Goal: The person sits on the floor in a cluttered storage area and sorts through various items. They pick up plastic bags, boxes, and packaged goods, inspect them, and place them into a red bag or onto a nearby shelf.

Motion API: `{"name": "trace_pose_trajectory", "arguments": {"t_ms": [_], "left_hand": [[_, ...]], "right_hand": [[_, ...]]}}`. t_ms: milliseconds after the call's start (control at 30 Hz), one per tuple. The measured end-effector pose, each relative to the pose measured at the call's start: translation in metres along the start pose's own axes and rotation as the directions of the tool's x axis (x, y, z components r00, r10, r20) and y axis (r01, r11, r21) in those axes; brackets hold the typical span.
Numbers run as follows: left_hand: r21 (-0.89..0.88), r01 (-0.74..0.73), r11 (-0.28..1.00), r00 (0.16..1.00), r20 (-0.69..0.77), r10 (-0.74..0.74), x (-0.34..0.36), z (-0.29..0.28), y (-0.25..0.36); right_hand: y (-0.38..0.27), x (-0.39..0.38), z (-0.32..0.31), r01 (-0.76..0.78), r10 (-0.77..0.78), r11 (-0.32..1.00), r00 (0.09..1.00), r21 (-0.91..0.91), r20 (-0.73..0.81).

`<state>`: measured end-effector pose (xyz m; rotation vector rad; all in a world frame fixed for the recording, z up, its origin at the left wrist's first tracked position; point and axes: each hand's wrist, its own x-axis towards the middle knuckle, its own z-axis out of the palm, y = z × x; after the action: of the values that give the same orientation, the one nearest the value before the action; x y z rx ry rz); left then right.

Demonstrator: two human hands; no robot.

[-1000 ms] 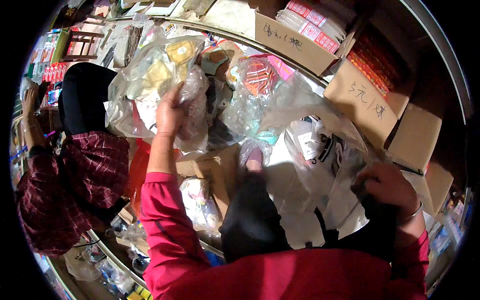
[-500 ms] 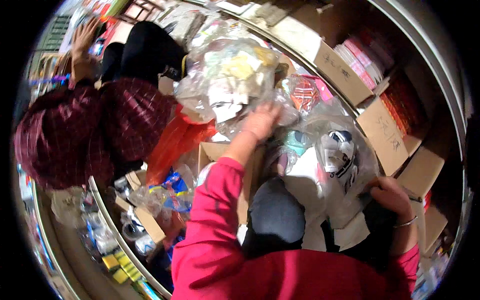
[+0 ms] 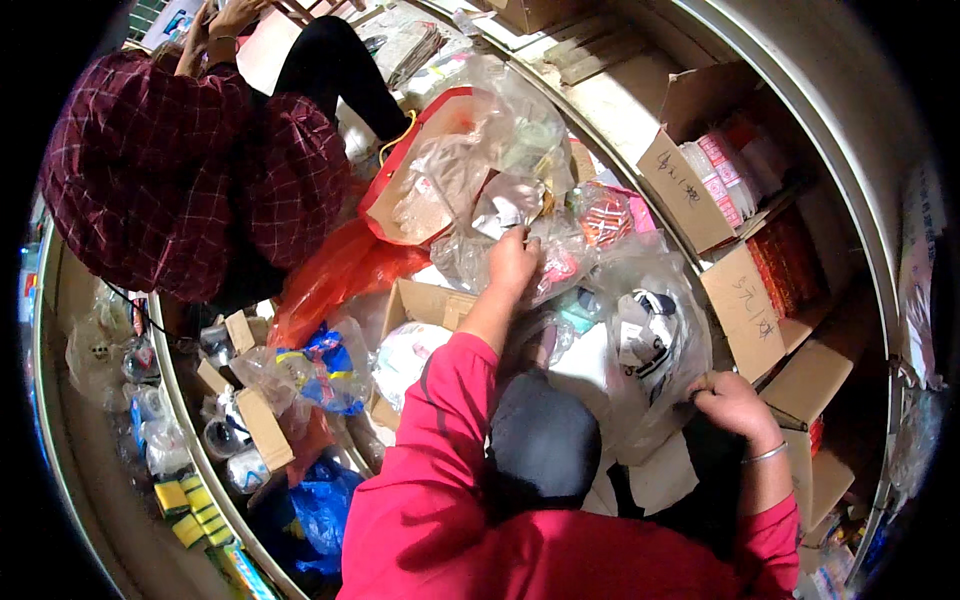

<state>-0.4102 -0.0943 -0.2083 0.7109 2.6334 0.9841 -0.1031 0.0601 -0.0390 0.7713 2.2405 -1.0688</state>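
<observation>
My left hand reaches forward in a pink sleeve into a heap of clear plastic bags and closes on one small clear packet with pink contents. My right hand, with a thin bracelet on the wrist, grips the rim of a large clear plastic bag. That bag holds a white and black packed item. A dark rounded object sits low between my arms.
A person in a dark red plaid shirt bends over at the upper left. A red bag and an orange plastic bag lie beside the heap. Open cardboard boxes stand at the right, a small one under my left arm, and blue bags at the lower left.
My left hand, which held a bundle of clear bags up high, has come down onto the heap. The view has swung, and the plaid-shirted person now appears further up. My right hand keeps its bag.
</observation>
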Motion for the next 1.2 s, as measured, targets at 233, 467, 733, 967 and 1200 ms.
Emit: {"name": "trace_pose_trajectory", "arguments": {"t_ms": [233, 467, 733, 967, 1200], "left_hand": [[0.350, 0.058, 0.935, 0.964, 0.224, -0.143, 0.035, 0.026, 0.028], [0.489, 0.094, 0.867, 0.935, 0.256, -0.245, 0.064, 0.048, 0.020], [0.409, -0.063, 0.910, 0.998, 0.038, 0.052, 0.049, 0.011, 0.011], [0.312, -0.071, 0.947, 0.981, -0.152, 0.123, 0.033, -0.072, 0.044], [0.443, -0.144, 0.885, 0.985, -0.024, 0.172, 0.030, -0.121, 0.048]], "right_hand": [[0.005, 0.006, 0.003, 0.019, -0.010, 0.991, 0.998, -0.135, 0.070], [0.006, 0.005, 0.002, -0.003, 0.009, 0.997, 0.997, -0.077, 0.071], [-0.023, 0.006, -0.008, 0.098, -0.095, 0.987, 0.995, -0.126, 0.031], [-0.011, 0.020, 0.009, 0.149, -0.156, 0.967, 0.988, -0.207, -0.019], [-0.009, 0.030, 0.005, 0.180, -0.168, 0.967, 0.983, -0.179, 0.080]]}}
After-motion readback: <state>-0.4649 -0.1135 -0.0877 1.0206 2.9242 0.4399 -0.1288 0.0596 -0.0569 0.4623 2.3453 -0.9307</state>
